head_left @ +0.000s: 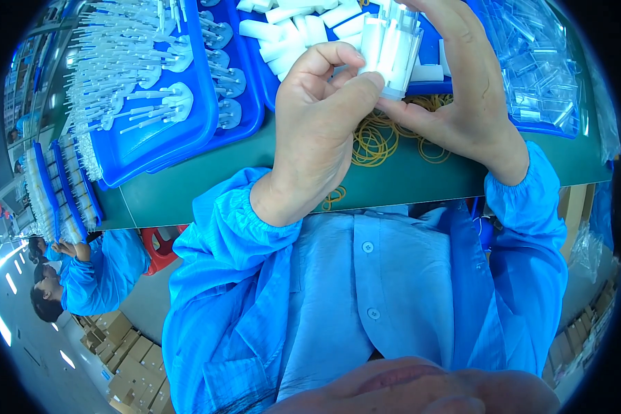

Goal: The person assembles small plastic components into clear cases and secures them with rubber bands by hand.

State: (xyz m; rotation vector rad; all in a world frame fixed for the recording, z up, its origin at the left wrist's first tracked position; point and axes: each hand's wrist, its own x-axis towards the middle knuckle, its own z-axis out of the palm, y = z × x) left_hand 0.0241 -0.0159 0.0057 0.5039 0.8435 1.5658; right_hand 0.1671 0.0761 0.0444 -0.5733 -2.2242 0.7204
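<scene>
Clear case: up high in the middle, held over the near side of the blue tray of white blocks; the case point(412, 58) is see-through and stands nearly upright, leaning a bit
White sticks: long pale ones, packed side by side inside the case point(393, 52)
Left hand: on the left side of the case, thumb and bent pointing finger pinching it; this hand point(324, 114) has a narrow grip
Right hand: spread wide around the right side of the case, thumb by its low end, fingers going up to its top; the hand point(472, 96) is cut off by the view there, so I cannot tell how tight it is
Bands: yellow loops point(375, 145) in a loose heap under the hands, with a few more near the table edge
Table: green top point(241, 165)
White blocks: a messy pile point(290, 34) just behind the left hand
Right tray: blue, full of clear bits point(538, 69)
Left tray: blue point(148, 148), with white parts point(176, 103) that have long thin stems
Far left: blue racks point(61, 183), a red stool point(160, 252), a person in blue point(103, 272) and brown boxes point(131, 359) on the floor
</scene>
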